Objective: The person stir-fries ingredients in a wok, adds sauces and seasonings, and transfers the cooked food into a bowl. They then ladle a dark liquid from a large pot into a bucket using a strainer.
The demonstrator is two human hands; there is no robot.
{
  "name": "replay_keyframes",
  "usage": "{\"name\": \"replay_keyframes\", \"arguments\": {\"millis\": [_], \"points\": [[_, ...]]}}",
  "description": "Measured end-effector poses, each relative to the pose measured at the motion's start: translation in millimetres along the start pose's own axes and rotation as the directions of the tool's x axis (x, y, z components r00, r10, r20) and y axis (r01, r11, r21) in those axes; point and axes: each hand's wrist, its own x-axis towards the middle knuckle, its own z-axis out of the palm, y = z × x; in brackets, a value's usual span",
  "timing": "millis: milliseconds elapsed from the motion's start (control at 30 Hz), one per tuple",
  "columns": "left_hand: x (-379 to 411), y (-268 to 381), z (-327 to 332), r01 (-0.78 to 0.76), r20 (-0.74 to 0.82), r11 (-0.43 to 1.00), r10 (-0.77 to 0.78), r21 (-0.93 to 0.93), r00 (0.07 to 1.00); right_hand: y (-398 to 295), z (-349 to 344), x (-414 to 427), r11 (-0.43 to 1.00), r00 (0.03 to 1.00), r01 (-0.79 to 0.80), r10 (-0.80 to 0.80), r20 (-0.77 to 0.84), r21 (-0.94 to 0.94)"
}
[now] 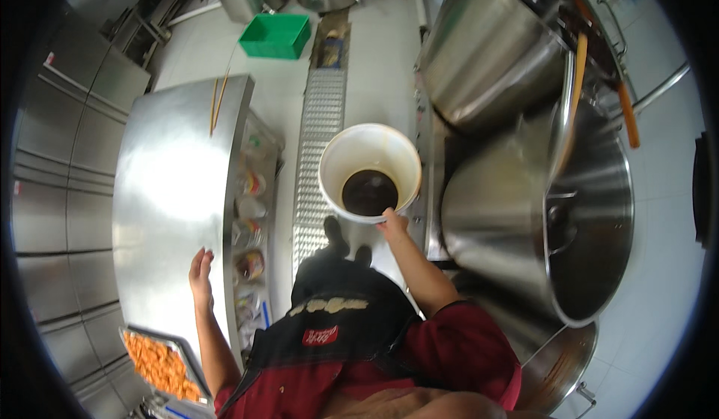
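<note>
My right hand (395, 223) grips the near rim of a white plastic bucket (368, 148), with dark liquid (370, 192) at its bottom. The bucket is in front of me, above or on the floor; I cannot tell which. Over the stainless steel worktable (168, 194) on my left, my left hand (200, 270) holds nothing, its fingers slightly bent and the thumb a little apart. A pair of long chopsticks (218, 104) rests at the table's far end. A metal tray of orange food pieces (160, 365) lies at the near left.
Large steel stockpots (500, 211) stand along my right; a wooden-handled tool (578, 82) leans across them. Between table and stove runs a metal floor grate (320, 121). Beyond it sits a green plastic crate (275, 37). Jars and containers (251, 222) fill the shelf under the tabletop.
</note>
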Motion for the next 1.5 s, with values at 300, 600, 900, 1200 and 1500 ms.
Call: {"name": "replay_keyframes", "arguments": {"millis": [300,600,900,1200,1500], "points": [[148,55,122,0.053,0.158,0.993,-0.036,-0.104,0.987,-112,131,91,1.000,1.000,-0.003,0.003,-0.010,-0.029],[290,170,230,-0.014,0.394,0.994,0.055,-0.107,0.917,-207,222,165,0.996,0.996,0.056,-0.060,-0.064,-0.068],[417,233,317,0.009,0.389,0.999,-0.029,0.052,0.921,-242,313,290,0.966,0.976,0.137,-0.170,-0.138,-0.219],[514,304,391,0.017,0.438,0.991,-0.073,0.131,0.896,-356,387,294,0.971,0.987,0.073,-0.103,-0.123,-0.229],[661,322,453,-0.037,0.629,0.993,-0.041,0.110,0.776,-401,428,338,0.995,0.992,0.076,-0.069,-0.104,0.067]]}}
